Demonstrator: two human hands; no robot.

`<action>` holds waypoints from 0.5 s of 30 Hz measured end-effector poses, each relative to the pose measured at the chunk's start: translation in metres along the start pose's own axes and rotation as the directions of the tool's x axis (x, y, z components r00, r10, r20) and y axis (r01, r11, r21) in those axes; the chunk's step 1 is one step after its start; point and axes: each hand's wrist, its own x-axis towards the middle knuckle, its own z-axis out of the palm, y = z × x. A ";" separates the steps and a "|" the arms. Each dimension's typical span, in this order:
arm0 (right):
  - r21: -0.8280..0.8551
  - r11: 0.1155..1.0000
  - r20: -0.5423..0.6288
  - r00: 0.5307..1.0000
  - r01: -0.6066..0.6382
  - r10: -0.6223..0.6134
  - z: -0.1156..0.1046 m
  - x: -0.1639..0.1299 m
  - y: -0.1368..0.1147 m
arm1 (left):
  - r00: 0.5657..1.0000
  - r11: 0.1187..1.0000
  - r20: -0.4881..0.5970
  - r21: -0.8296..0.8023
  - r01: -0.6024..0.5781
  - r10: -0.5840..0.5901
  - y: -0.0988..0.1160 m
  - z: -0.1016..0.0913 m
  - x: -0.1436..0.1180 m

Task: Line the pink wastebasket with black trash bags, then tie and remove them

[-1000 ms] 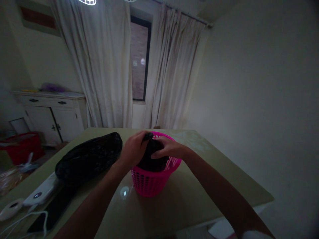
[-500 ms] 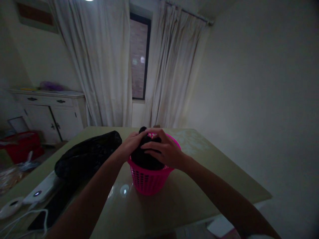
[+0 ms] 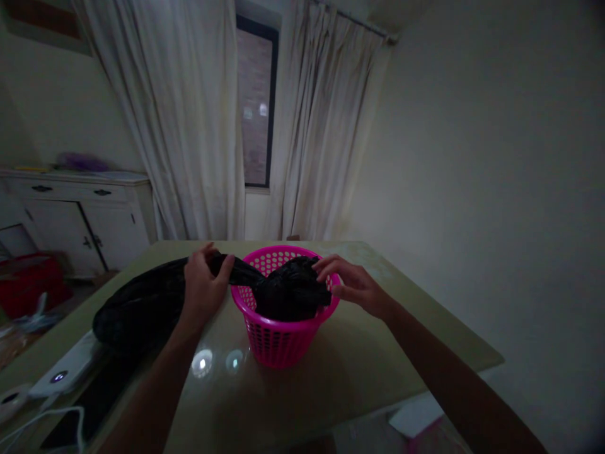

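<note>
A bright pink perforated plastic basket stands upright on the table, with a crumpled black plastic bag bunched inside its mouth. A stretched strand of that bag runs out over the basket's left rim to my left hand, whose fingers are closed around it. My right hand is at the right rim with fingers bent and apart, fingertips at the edge of the bag; whether they touch it is hard to see. Another black plastic bag, long and full-looking, lies on the table to the left, partly behind my left hand.
The pale glossy table reaches toward the curtains. At its left lie a white device with a round display, a dark flat object and a white cable. A white cabinet stands beyond, with a red bag on the floor.
My hands have come apart from over the basket. The left has moved left, drawing out a strand of the black bag; the right has shifted right. The view has turned slightly.
</note>
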 end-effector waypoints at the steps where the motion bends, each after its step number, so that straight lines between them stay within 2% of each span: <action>1: -0.003 1.000 -0.008 1.000 -0.016 0.016 0.001 0.008 -0.003 | 0.990 0.995 -0.101 0.025 -0.099 0.101 0.009 0.000 -0.010; 2: -0.034 0.999 0.000 0.999 -0.035 0.035 0.003 0.018 -0.005 | 0.963 0.976 -0.162 0.050 -0.211 0.216 0.019 -0.001 -0.021; 3: -0.092 0.994 0.022 0.998 -0.051 0.054 0.006 0.027 -0.004 | 0.927 0.940 -0.162 0.019 -0.340 0.338 0.028 -0.002 -0.033; 4: -0.168 0.984 0.058 0.996 -0.058 0.069 0.011 0.036 -0.002 | 0.881 0.881 -0.096 -0.059 -0.470 0.464 0.037 -0.002 -0.045; 5: -0.250 0.967 0.116 0.990 -0.052 0.083 0.018 0.046 0.002 | 0.809 0.802 0.012 -0.141 -0.580 0.587 0.044 -0.002 -0.057; 6: -0.320 0.947 0.183 0.978 -0.038 0.101 0.025 0.054 0.008 | 0.719 0.728 0.130 -0.200 -0.655 0.683 0.050 0.000 -0.068; 7: -0.359 0.933 0.235 0.965 -0.026 0.117 0.033 0.062 0.014 | 0.651 0.682 0.203 -0.214 -0.700 0.732 0.054 0.002 -0.078; 8: -0.358 0.933 0.255 0.959 -0.028 0.127 0.040 0.070 0.019 | 0.606 0.652 0.248 -0.202 -0.731 0.756 0.057 0.005 -0.085; 9: -0.314 0.948 0.225 0.966 -0.054 0.130 0.046 0.077 0.024 | 0.592 0.639 0.259 -0.166 -0.751 0.764 0.059 0.008 -0.091; 10: -0.224 0.970 0.135 0.982 -0.099 0.132 0.050 0.084 0.027 | 0.595 0.633 0.243 -0.123 -0.764 0.766 0.061 0.011 -0.094; 11: -0.087 0.985 -0.011 0.989 -0.146 0.146 0.050 0.091 0.028 | 0.598 0.626 0.218 -0.090 -0.774 0.771 0.062 0.013 -0.097; 12: 0.083 0.982 -0.184 0.965 -0.173 0.185 0.047 0.097 0.028 | 0.596 0.618 0.198 -0.069 -0.783 0.778 0.064 0.014 -0.098; 13: 0.251 0.954 -0.347 0.905 -0.163 0.246 0.039 0.103 0.027 | 0.589 0.608 0.189 -0.059 -0.792 0.786 0.066 0.014 -0.099; 15: 0.484 0.872 -0.586 0.715 -0.069 0.381 0.014 0.110 0.022 | 0.570 0.590 0.193 -0.057 -0.806 0.798 0.067 0.013 -0.100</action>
